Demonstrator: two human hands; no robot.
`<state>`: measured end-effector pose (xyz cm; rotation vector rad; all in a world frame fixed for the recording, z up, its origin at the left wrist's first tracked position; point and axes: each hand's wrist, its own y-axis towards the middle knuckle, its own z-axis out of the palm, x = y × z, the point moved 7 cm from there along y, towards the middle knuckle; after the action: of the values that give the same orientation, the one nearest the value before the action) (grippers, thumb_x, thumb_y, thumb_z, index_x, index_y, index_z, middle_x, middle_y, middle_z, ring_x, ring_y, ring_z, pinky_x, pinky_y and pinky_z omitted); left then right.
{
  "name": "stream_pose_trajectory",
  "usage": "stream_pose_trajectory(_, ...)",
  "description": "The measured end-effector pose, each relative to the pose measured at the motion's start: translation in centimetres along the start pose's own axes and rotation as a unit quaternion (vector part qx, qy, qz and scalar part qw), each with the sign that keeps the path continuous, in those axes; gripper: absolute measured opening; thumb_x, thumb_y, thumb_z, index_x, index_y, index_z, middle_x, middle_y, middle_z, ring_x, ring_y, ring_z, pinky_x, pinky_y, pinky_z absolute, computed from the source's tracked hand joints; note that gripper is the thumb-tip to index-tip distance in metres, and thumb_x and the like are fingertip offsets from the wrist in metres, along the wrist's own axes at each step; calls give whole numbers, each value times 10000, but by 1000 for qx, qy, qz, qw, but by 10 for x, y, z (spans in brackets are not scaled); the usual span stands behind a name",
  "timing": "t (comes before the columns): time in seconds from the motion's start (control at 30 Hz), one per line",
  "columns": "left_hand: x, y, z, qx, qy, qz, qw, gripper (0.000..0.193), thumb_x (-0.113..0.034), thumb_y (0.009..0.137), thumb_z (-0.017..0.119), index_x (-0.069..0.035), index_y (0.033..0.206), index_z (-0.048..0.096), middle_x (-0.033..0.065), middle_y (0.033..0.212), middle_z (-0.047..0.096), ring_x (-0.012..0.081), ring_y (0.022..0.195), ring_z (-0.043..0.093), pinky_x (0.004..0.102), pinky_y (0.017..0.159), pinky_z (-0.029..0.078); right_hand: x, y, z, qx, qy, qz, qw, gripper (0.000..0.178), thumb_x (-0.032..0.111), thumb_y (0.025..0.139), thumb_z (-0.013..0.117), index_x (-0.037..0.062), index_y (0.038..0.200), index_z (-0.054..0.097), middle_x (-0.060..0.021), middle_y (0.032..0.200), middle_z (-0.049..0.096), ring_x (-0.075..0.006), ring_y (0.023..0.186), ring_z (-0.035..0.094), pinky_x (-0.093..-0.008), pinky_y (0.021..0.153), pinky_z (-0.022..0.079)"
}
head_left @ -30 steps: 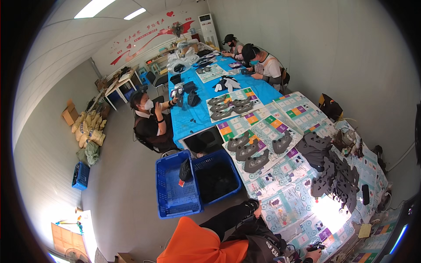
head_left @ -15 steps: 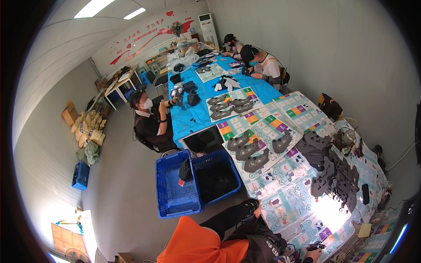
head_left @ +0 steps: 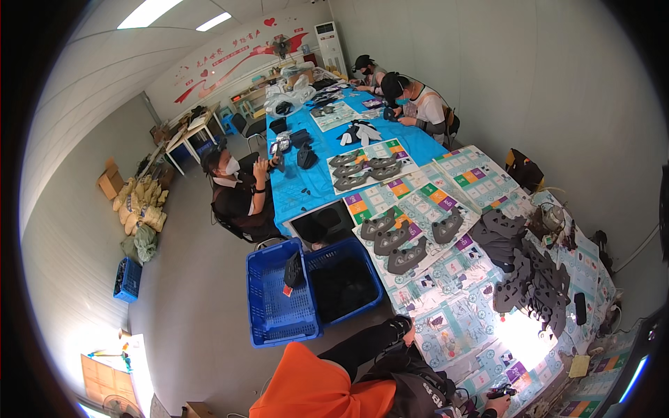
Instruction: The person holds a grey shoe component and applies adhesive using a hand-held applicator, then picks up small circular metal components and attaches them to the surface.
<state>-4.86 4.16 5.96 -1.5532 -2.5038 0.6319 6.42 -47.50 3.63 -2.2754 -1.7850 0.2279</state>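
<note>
At the near left edge of the printed table cover, my left hand (head_left: 409, 335) rests beyond a dark sleeve and wristband; its fingers are too small and hidden to read. Low in the picture, my right hand (head_left: 499, 403) is closed on a small black object (head_left: 503, 391), whose kind I cannot make out. Several dark grey curved parts with cut-outs (head_left: 406, 256) lie spread on a printed sheet farther up the table. To their right is a heap of similar dark grey parts (head_left: 533, 282). A small black oblong item (head_left: 580, 308) lies beside the heap.
Two blue crates (head_left: 259, 334) stand on the floor left of the table. A masked co-worker (head_left: 240, 191) sits at the left side of the blue-covered table (head_left: 289, 198); two more people sit at its far right. A cluttered bundle (head_left: 550, 219) lies at the right edge.
The seated co-worker on the left has leaned back slightly and shifted their raised hands. The far co-worker's posture has shifted a little. My hands look unchanged.
</note>
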Motion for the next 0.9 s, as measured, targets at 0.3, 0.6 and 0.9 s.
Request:
stream_pose_trajectory(0.3,2,-1,5,19,9,7,1000,677,-535,887,638,19,1273,691,242,1347,614,426,1340,483,524,1199,276,7,-6,-7,6,-3,-1,1000,784,631,813,705,-27,1239,681,-285,1250,683,-445,1197,644,-503,1012,523)
stream_pose_trajectory(0.6,0,1,4,37,18,22,999,687,-539,882,641,21,1277,689,247,1360,604,429,1351,473,524,1203,273,6,-5,-7,16,-15,4,1000,763,628,816,709,6,1258,683,-288,1251,681,-446,1202,641,-510,1016,521)
stream_pose_trajectory(0.9,1,4,9,53,27,34,998,696,-543,877,645,23,1280,687,252,1372,594,432,1361,462,524,1206,269,2,-5,-10,60,35,43,997,858,671,779,730,88,1399,615,-271,1393,611,-438,1323,565,-555,1077,480)
